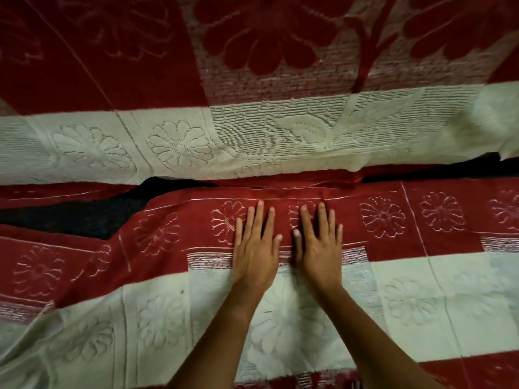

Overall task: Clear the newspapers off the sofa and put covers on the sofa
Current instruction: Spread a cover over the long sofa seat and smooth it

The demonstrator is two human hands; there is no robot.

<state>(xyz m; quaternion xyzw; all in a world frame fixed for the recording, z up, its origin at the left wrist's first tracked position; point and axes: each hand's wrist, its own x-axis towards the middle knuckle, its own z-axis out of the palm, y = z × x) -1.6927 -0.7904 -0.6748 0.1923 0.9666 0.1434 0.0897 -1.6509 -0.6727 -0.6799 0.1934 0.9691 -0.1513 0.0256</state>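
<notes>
A red and pale-green flowered cover [421, 220] lies spread over the sofa seat. My left hand [257, 245] and my right hand [318, 242] rest side by side on it, palms down and fingers straight, near its far red edge. A second cover [174, 141] with the same pattern hangs over the backrest, its pale band at the bottom. Dark sofa fabric [92, 214] shows in a gap at the left, where the seat cover is bunched short of the backrest. No newspapers are in view.
A narrow dark slit [449, 171] of bare sofa runs between the two covers at the right. The seat cover's near edge [309, 380] hangs over the seat front at the bottom of the view.
</notes>
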